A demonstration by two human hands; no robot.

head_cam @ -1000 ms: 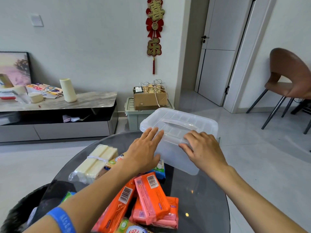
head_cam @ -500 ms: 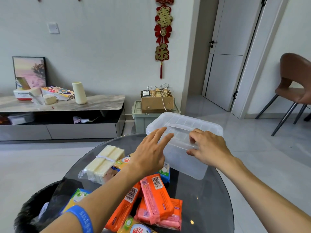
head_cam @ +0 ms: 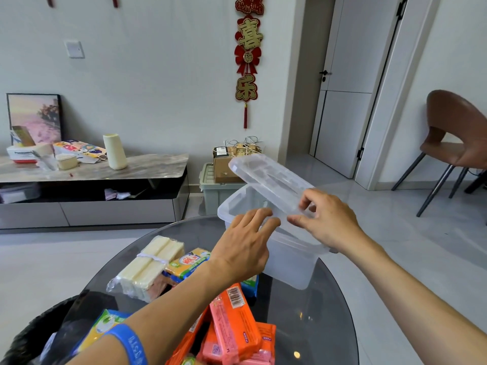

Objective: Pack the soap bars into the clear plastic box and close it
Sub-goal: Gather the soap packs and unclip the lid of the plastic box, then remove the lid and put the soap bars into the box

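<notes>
Right hand [head_cam: 325,219] is pinching the clear ribbed lid [head_cam: 266,175] — tilted above the box [head_cam: 287,262]; left hand [head_cam: 243,248] is resting open-fingered on the rim.

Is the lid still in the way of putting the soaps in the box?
Partly. The right hand holds the lid tilted up over the box, so its left side is open. The soaps are on the table.

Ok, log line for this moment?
phase: opening box | right hand: holding lid raised | left hand: on box rim | soap bars: unpacked
</notes>
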